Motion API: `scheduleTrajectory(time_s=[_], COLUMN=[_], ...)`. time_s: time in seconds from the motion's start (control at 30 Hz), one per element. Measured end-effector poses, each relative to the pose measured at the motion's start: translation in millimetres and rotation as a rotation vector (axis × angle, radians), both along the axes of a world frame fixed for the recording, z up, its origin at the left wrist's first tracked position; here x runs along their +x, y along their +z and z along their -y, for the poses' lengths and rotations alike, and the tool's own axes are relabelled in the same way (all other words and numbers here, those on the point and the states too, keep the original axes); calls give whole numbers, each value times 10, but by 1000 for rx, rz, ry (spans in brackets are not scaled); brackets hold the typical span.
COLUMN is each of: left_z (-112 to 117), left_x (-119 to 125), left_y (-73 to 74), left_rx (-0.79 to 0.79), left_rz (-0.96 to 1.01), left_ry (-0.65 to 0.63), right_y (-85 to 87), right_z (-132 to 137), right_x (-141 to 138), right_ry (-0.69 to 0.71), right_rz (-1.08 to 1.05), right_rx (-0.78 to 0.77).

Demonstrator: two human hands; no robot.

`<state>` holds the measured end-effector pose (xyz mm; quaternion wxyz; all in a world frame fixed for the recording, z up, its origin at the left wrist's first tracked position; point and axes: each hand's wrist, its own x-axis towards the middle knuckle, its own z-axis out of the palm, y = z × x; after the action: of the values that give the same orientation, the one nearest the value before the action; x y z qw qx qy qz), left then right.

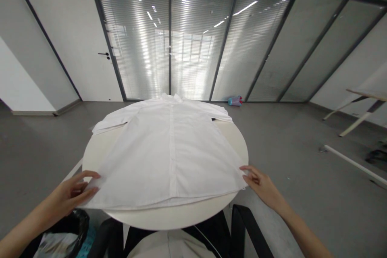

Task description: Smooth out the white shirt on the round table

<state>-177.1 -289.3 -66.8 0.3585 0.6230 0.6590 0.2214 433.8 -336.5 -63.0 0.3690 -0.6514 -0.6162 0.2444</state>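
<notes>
A white short-sleeved shirt (169, 149) lies flat and buttoned on a round white table (169, 215), collar at the far side and hem toward me. My left hand (71, 193) rests on the hem's left corner, fingers stretched flat against the cloth. My right hand (261, 183) pinches the hem's right corner at the table's edge.
A black chair armrest (248, 225) sits under my right arm and a black-lined bin (65, 236) under my left. Grey floor surrounds the table. A blue bottle (235, 100) lies by the glass wall. Trestle legs (356, 115) and a white bar (353, 164) are at right.
</notes>
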Motion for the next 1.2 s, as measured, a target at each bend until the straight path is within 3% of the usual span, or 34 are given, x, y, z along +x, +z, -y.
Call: scheduleTrajectory(time_s=[0.13, 0.3, 0.4, 0.5, 0.57, 0.63, 0.77, 0.87, 0.97, 1.2], left_z=[-12, -94, -238, -461, -616, -731, -769, -687, -602, -470], left_x=[-42, 74, 444, 1025, 1432, 1776, 2133, 2138, 2057, 1967], left_y=[-15, 327, 564, 681, 650, 530, 184, 35, 35, 102], left_rx=[-39, 263, 402, 456, 511, 578, 617, 637, 646, 655], left_rz=[-100, -437, -425, -301, -261, -266, -371, -414, -410, -396], left_ry=[-61, -12, -91, -332, -533, -676, -944, -964, -981, -995], right_y=[-74, 101, 285, 433, 474, 450, 258, 125, 80, 57], right_z=[-17, -143, -378, -753, -1048, -1330, -1693, -1772, -1819, -2038], right_x=[60, -118, -465, -893, -1148, -1345, -1533, -1505, -1350, -800], right_ry=[-41, -142, -12, 261, 430, 526, 572, 631, 654, 415], right_rz=[119, 225, 263, 322, 396, 491, 679, 705, 699, 793], right_rx=[-14, 166, 220, 227, 215, 197, 112, 51, 31, -93])
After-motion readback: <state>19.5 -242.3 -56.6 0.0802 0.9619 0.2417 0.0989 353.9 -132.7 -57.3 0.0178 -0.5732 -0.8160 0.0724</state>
